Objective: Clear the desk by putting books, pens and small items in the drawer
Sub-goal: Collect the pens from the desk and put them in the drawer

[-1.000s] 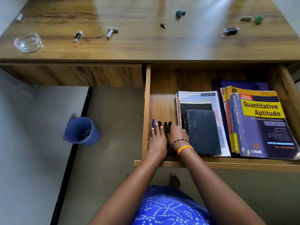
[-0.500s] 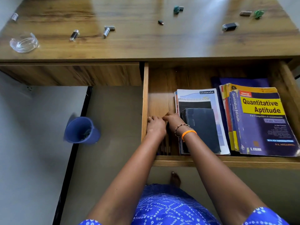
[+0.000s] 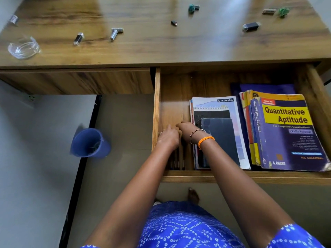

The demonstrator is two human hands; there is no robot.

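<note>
Both hands reach into the open wooden drawer (image 3: 156, 108), left hand (image 3: 168, 136) and right hand (image 3: 187, 127) curled over dark pens (image 3: 176, 161) beside the stacked books (image 3: 220, 133); whether they actually grip is unclear.

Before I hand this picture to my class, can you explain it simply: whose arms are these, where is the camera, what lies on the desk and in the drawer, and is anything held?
No machine here: a person wears a camera on the head, looking down at both bare arms.

Both hands reach into the open drawer. The left hand and right hand are curled over pens lying along the drawer's left side; whether they grip them is hidden.

Also in the drawer: a classmate notebook under a dark book, and a Quantitative Aptitude book topping a stack.

On the desk: a clear glass dish and scattered small items, blurred, such as a black one.

On the floor stands a blue cup.
</note>
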